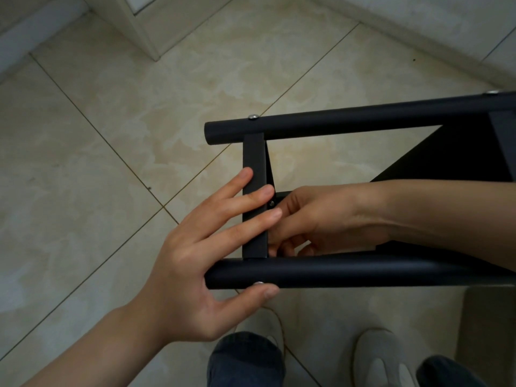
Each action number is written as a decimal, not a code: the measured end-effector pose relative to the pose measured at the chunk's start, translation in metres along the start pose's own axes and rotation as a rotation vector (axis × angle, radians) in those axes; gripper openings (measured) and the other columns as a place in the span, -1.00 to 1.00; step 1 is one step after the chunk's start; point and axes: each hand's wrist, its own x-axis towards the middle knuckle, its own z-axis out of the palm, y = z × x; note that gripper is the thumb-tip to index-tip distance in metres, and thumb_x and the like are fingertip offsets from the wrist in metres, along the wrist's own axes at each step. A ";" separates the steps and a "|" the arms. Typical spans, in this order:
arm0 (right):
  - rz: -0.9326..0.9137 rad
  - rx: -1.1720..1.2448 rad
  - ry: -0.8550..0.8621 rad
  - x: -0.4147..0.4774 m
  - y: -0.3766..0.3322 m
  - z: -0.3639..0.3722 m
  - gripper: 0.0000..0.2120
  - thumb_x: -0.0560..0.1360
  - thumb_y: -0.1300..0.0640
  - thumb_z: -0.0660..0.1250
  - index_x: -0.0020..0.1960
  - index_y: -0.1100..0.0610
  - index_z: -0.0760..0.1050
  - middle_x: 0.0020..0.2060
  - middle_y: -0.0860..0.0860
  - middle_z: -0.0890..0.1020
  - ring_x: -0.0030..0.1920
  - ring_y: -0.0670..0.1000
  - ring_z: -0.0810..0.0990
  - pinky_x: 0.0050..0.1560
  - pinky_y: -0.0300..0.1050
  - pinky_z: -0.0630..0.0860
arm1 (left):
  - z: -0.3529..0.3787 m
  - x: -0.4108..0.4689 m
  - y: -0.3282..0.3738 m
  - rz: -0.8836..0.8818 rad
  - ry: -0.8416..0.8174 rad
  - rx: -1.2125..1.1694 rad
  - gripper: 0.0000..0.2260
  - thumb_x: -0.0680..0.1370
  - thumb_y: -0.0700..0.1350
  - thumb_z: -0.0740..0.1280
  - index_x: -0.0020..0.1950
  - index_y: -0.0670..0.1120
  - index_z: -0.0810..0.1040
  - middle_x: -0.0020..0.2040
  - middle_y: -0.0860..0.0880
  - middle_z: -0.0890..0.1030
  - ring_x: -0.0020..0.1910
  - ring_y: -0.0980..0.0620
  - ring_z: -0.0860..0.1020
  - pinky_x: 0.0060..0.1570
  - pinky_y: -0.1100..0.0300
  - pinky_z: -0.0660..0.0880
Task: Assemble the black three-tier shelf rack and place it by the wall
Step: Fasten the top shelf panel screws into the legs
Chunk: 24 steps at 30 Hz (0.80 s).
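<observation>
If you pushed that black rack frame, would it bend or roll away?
Probably stiff: the rack frame has round tubes bolted to a flat crossbar. Unlikely to roll, since that crossbar ties both tubes. Its matte paint looks smooth, so possibly slippery.

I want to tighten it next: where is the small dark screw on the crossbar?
Head view, near centre: the screw sits at the crossbar right edge, between the left hand and the right hand.
</observation>
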 end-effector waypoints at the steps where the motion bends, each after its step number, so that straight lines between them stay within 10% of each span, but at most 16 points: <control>1: 0.003 -0.003 -0.008 -0.001 -0.001 0.000 -0.79 0.56 0.10 0.35 -0.20 0.01 0.70 -0.21 -0.02 0.67 -0.24 -0.09 0.54 -0.06 -0.10 0.43 | 0.000 0.000 0.000 0.000 0.001 -0.001 -0.49 0.57 0.08 0.37 0.40 -0.21 0.47 0.47 -0.14 0.43 0.57 -0.22 0.26 0.48 -0.13 0.31; 24: 0.117 -0.043 0.020 0.001 -0.002 0.003 -0.79 0.56 0.04 0.32 0.07 0.15 0.63 -0.26 -0.03 0.61 -0.20 -0.06 0.55 -0.03 -0.10 0.46 | 0.000 0.000 0.001 -0.004 0.001 -0.006 -0.49 0.56 0.08 0.38 0.42 -0.16 0.45 0.47 -0.14 0.43 0.58 -0.20 0.25 0.49 -0.10 0.30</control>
